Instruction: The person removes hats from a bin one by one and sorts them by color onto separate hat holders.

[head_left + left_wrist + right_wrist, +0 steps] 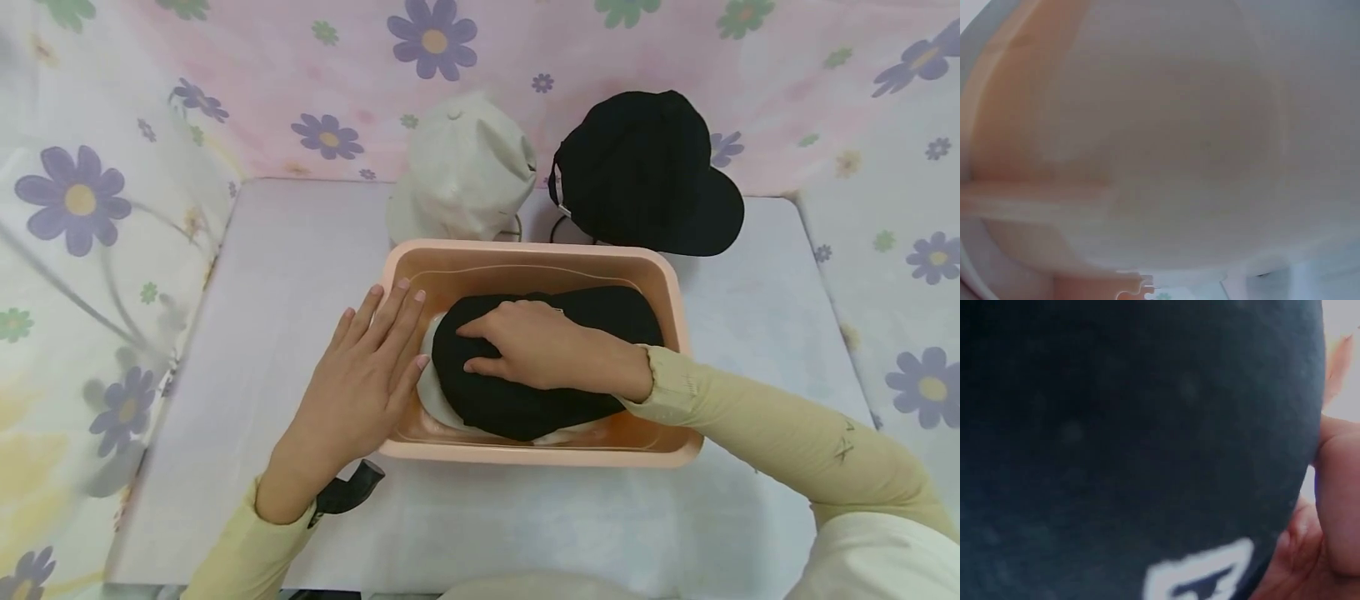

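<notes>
Black cap (1129, 444) with white label (1200, 567), dark emblem (1209, 585)

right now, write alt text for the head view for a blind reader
A person's right hand rests on a black cap in a peach tub, the left hand over its left rim. Behind sit a white cap and another black cap.

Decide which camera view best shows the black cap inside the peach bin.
The head view: most of the black cap shows inside the bin, under the right hand. The right wrist view has only close dark fabric and a white patch; the left wrist view, none of it.
</notes>
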`<state>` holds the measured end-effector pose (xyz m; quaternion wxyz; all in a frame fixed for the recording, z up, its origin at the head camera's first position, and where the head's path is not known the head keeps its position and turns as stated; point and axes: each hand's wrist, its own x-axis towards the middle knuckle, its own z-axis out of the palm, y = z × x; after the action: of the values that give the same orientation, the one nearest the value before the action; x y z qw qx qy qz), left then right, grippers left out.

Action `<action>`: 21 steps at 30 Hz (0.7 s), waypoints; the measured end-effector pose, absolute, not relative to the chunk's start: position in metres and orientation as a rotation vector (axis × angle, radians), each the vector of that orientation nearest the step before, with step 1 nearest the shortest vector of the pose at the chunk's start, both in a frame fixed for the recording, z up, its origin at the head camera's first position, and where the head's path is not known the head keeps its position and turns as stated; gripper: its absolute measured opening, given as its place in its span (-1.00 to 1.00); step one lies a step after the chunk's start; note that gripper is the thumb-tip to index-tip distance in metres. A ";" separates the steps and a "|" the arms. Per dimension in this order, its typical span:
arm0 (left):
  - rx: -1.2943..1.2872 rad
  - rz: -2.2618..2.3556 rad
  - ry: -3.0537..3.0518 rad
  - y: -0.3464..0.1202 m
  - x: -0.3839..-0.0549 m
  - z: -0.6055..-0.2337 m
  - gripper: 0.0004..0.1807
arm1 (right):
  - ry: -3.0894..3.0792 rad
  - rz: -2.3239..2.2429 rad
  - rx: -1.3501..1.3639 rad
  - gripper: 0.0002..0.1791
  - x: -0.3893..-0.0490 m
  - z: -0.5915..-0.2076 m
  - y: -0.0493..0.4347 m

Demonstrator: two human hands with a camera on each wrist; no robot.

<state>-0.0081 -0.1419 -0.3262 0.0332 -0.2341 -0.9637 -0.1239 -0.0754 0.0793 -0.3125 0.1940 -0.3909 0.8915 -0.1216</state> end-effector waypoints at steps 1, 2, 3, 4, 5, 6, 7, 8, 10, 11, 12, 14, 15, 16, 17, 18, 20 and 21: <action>-0.713 -0.385 -2.964 -0.142 -0.008 -0.326 -0.34 | 2.505 -0.339 -1.102 -0.50 -0.076 -0.313 0.079; -0.708 -0.384 -2.960 -0.141 -0.008 -0.326 -0.34 | 2.509 -0.335 -1.106 -0.51 -0.076 -0.313 0.079; -0.705 -0.383 -2.955 -0.141 -0.008 -0.327 -0.34 | 2.510 -0.336 -1.108 -0.52 -0.076 -0.313 0.078; -0.701 -0.379 -2.953 -0.141 -0.008 -0.327 -0.34 | 2.508 -0.336 -1.112 -0.53 -0.076 -0.312 0.078; -0.698 -0.378 -2.950 -0.141 -0.008 -0.327 -0.34 | 2.504 -0.338 -1.117 -0.53 -0.076 -0.312 0.077; -0.695 -0.376 -2.948 -0.141 -0.008 -0.327 -0.34 | 2.499 -0.343 -1.121 -0.53 -0.076 -0.312 0.077; -0.692 -0.373 -2.947 -0.141 -0.008 -0.327 -0.34 | 2.494 -0.349 -1.125 -0.53 -0.076 -0.312 0.076; -0.691 -0.367 -2.947 -0.141 -0.008 -0.327 -0.34 | 2.486 -0.356 -1.124 -0.53 -0.076 -0.312 0.075; -0.684 -0.365 -2.954 -0.141 -0.007 -0.326 -0.34 | 2.470 -0.366 -1.124 -0.52 -0.077 -0.312 0.074; -0.682 -0.367 -2.954 -0.141 -0.007 -0.326 -0.34 | 2.461 -0.369 -1.122 -0.50 -0.077 -0.313 0.073; -0.680 -0.370 -2.957 -0.142 -0.007 -0.326 -0.34 | 2.453 -0.370 -1.119 -0.49 -0.077 -0.313 0.072; -0.677 -0.376 -2.961 -0.142 -0.007 -0.326 -0.35 | 2.438 -0.382 -1.112 -0.49 -0.078 -0.314 0.071; -0.678 -0.381 -2.960 -0.141 -0.007 -0.326 -0.35 | 2.433 -0.389 -1.111 -0.49 -0.078 -0.313 0.071; -0.680 -0.386 -2.957 -0.141 -0.007 -0.326 -0.35 | 2.430 -0.393 -1.113 -0.50 -0.079 -0.313 0.071; -0.682 -0.389 -2.955 -0.141 -0.007 -0.326 -0.34 | 2.427 -0.396 -1.119 -0.52 -0.079 -0.313 0.071; -0.683 -0.391 -2.954 -0.141 -0.007 -0.327 -0.34 | 2.425 -0.400 -1.125 -0.54 -0.079 -0.312 0.071; -0.684 -0.393 -2.954 -0.141 -0.008 -0.327 -0.34 | 2.421 -0.410 -1.145 -0.58 -0.079 -0.310 0.071; -0.683 -0.393 -2.956 -0.141 -0.008 -0.327 -0.34 | 2.420 -0.414 -1.153 -0.60 -0.078 -0.309 0.071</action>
<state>-0.0076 -0.1409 -0.3267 0.0412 -0.2230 -0.9654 -0.1284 -0.0783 0.0709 -0.3088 0.2128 -0.4155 0.8717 -0.1492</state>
